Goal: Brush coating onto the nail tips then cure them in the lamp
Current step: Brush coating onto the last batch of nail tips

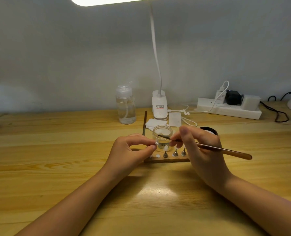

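Fingers (154,147) above wooden table (56,167)

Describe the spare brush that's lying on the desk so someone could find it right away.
Start at the white desk lamp base by the wall. Left of it stands a clear plastic pump bottle; between them lies the thin dark-brown spare brush. Unlike the brown brush the right hand holds, nobody touches it.

Two bare hands work over the wooden table (56,150): the left hand (131,150) and the right hand (201,150). There are two slim brown brushes (226,150), one clear glass jar (162,133), one clear plastic pump bottle (125,106) and one white power strip (226,109). One wooden holder block (167,160) carries three small metal stands (175,152), and two stacks of white square pads (175,119) lie behind the jar.
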Motion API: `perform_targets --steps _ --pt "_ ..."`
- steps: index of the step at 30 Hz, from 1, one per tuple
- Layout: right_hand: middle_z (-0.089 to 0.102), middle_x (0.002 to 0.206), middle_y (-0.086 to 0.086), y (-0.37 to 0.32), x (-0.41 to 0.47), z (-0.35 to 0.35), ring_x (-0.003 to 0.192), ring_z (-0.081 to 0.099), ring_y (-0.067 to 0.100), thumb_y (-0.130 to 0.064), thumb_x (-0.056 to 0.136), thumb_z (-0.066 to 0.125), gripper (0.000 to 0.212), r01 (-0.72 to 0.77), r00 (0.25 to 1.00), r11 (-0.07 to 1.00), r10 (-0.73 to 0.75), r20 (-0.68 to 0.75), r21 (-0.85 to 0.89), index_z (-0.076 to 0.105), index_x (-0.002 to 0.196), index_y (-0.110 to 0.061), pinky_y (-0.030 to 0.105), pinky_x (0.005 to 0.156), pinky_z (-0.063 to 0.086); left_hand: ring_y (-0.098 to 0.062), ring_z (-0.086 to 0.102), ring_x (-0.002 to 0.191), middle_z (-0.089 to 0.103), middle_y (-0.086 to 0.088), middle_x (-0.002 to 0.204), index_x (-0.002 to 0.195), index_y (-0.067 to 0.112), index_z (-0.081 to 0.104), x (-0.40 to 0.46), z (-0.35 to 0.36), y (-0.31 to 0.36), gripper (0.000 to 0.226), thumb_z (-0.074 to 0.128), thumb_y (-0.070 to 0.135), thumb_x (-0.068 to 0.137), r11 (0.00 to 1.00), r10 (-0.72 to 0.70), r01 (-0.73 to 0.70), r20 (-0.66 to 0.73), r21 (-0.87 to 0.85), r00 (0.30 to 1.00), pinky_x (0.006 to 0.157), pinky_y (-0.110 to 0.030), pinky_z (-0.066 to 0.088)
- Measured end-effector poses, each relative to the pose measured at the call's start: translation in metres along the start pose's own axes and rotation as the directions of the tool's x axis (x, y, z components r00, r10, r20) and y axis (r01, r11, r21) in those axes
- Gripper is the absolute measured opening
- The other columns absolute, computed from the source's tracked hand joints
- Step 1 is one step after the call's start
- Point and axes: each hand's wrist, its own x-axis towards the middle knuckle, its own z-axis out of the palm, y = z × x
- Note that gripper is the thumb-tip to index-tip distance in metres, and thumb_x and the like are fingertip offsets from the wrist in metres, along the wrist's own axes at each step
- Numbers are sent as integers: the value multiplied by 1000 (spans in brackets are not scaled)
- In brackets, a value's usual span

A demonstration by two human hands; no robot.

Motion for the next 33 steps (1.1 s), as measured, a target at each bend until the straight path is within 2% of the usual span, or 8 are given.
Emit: perform_targets --steps 6,15,19,23,26,30,33 --pt "64 64 4 2 -5 3 66 62 8 -24 89 39 39 6 999 998 -7 -32 -57 65 71 -2 29 63 50 4 60 75 66 11 77 79 23 71 0 1 -1 19 70 5 74 1000 1 -1 -2 5 1000 60 -8 45" --pt "64 70 0 1 -8 2 72 60 6 -31 92 34 39 -15 994 997 6 -110 -82 63 77 -9 28 66 48 2 60 82 67 8 82 77 23 72 0 -2 -1 15 71 9 73 999 38 -38 -33 20 999 65 -7 46" --pt "64 72 -1 1 -10 2 74 60 5 -39 93 31 44 -14 995 994 2 -105 -110 62 79 -11 26 68 48 3 59 81 66 9 79 73 22 70 -1 -2 -1 12 72 11 71 998 63 -61 -70 30 996 71 -3 41" --pt "64 73 -2 -1 -11 2 74 59 4 -40 92 31 43 -9 996 994 0 -91 -106 62 79 -12 27 67 48 2 60 78 67 10 76 71 21 70 -2 -3 -2 13 73 8 70 999 48 -48 -88 0 995 70 0 39" --pt "63 74 -5 -2 -10 4 75 59 3 -42 92 31 45 2 997 992 -12 -80 -126 62 79 -13 29 65 49 0 61 76 68 10 74 72 20 70 -2 -3 -3 12 73 9 70 999 49 -50 -94 -9 994 70 -4 43" --pt "64 75 -3 -3 -10 5 75 59 6 -43 92 33 50 31 997 984 -44 -65 -176 65 78 -8 44 66 49 -4 63 75 69 7 76 75 20 71 0 -2 -5 12 73 11 68 999 38 -40 -126 -17 991 68 -14 51" --pt "65 75 -2 -4 -9 5 75 59 7 -45 92 33 51 30 997 983 -43 -68 -183 66 78 -8 46 66 49 -5 63 75 69 7 77 76 22 71 0 -2 -5 12 72 21 63 999 26 -33 -163 -39 986 68 -16 52"
